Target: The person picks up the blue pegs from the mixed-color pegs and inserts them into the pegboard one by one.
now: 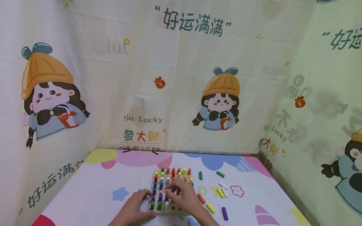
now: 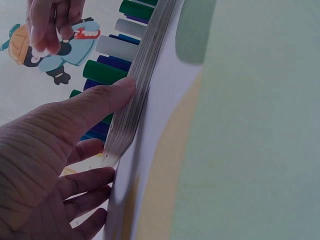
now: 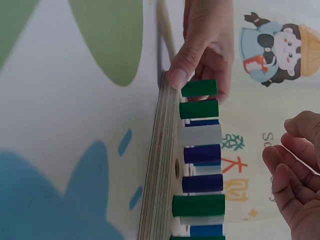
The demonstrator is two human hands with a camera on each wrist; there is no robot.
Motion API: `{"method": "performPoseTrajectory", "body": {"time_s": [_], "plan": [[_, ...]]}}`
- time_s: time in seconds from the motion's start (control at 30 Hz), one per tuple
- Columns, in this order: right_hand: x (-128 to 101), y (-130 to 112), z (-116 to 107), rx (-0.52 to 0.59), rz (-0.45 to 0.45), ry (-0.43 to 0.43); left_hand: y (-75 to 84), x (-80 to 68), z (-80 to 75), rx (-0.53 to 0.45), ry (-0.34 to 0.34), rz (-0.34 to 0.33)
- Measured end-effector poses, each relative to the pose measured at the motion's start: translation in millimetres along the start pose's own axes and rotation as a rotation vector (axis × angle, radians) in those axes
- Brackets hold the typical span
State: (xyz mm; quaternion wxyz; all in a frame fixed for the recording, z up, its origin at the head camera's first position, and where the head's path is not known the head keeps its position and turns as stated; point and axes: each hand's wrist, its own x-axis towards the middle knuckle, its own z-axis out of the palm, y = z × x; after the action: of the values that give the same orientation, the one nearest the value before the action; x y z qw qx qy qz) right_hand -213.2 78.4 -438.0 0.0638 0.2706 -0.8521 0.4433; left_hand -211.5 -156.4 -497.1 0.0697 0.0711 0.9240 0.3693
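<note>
A wooden peg board (image 1: 157,211) lies on the table with several upright coloured pegs in its holes. My left hand (image 1: 147,204) grips its near left corner, with the thumb (image 2: 120,90) on the board's edge (image 2: 142,70) and the fingers curled round the side. My right hand (image 1: 169,188) hovers over the middle of the board with curled fingers. In the left wrist view my right hand (image 2: 47,35) seems to pinch a white peg (image 2: 39,46). Green, white and blue pegs (image 3: 200,135) stand in the front row.
Loose pegs lie right of the board: two green (image 1: 200,175), two white (image 1: 222,185), yellow (image 1: 220,192), orange (image 1: 201,198), another yellow (image 1: 210,207) and purple (image 1: 224,213). Printed curtains wall in the table at the back and on both sides.
</note>
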Motion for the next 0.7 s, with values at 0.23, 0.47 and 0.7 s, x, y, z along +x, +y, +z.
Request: {"method": "performPoseTrajectory", "body": {"time_s": [0.23, 0.47, 0.7], "plan": [[-19, 3, -11, 0.005, -0.006, 0.042, -2.7, -2.0, -0.6, 0.012, -0.01, -0.003], [-38, 5, -32, -0.003, 0.032, 0.138, -2.4, -4.5, -2.3, 0.007, -0.018, -0.022], [-52, 7, -52, -0.05, 0.115, 0.25, 1.5, -9.5, -5.7, 0.03, -0.013, -0.044]]}}
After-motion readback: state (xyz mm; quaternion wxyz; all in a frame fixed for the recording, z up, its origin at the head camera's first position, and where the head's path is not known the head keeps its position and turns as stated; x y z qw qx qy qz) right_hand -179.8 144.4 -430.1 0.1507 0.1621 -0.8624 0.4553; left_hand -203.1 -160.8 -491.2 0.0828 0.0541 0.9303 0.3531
